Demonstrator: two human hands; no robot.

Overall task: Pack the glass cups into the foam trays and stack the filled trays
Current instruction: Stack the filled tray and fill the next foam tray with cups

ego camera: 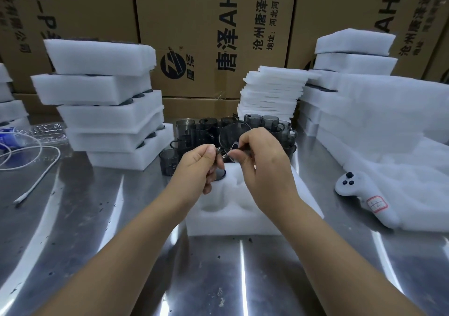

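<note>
Closest to me, both bare forearms reach forward over the steel table (116, 242), which shows streaks of glare and a few dark specks. Just past them a white foam tray (218, 225) lies flat on the table at the centre, its round pockets facing up. My left hand (198, 167) and right hand (263, 169) meet above the tray's far half and hold one smoky glass cup (234, 133) between them, tilted so that its mouth faces me. The right hand's fingers are curled round the cup's lower side. The left hand's fingers (211, 150) are curled too and pinch what I take to be its handle, though the glare there makes that hard to be sure of. To the right, a white controller (364, 194) with black buttons lies on a loose spread of foam sheeting (401, 150). To the left, a white cable (36, 160) loops across the table. Just behind the hands, a cluster of loose cups (194, 130) of the same dark glass stands upright on the table. On its left a stack of filled trays (107, 111) rises unevenly, with dark cup rims showing between the layers. On its right stands a pile of thin foam sheets (272, 92), and further right a taller pile of foam blocks (354, 65). Printed cardboard boxes (206, 36) wall off the back.
</note>
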